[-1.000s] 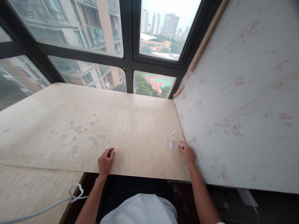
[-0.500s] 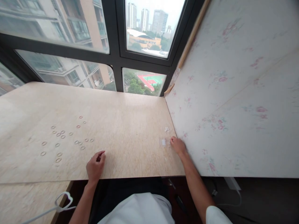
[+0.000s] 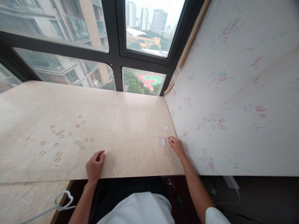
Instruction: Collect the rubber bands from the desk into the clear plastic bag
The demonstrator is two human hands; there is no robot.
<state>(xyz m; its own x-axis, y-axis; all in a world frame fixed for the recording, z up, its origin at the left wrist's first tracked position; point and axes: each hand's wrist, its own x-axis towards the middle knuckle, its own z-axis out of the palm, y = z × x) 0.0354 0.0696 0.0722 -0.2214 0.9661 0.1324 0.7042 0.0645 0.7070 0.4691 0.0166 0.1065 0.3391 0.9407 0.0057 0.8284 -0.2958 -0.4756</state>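
Note:
My right hand (image 3: pixel 177 147) is at the right end of the stone sill, its thumb and fingertips pinched together over the right edge of a small clear plastic packet or box (image 3: pixel 163 142) with a white label. What the pinch holds, if anything, is too small to make out. Just beyond lies a small whitish clear piece (image 3: pixel 166 128). My left hand (image 3: pixel 95 163) rests near the front edge, fingers curled and thumb tip against the forefinger; whatever may be inside is hidden. To its left, several thin rings (image 3: pixel 56 144) lie scattered, mostly dull metallic, with a few reddish.
The pale stone sill (image 3: pixel 126 133) runs below dark-framed windows (image 3: pixel 116 56). A flowered wall (image 3: pixel 233 93) borders it on the right, close to my right hand. A white heart-shaped loop on a stand (image 3: pixel 64 200) is at the lower left.
My right hand has shifted slightly left, bringing its fingertips over the clear packet's right side. My left hand stays in place. The rings lie as before.

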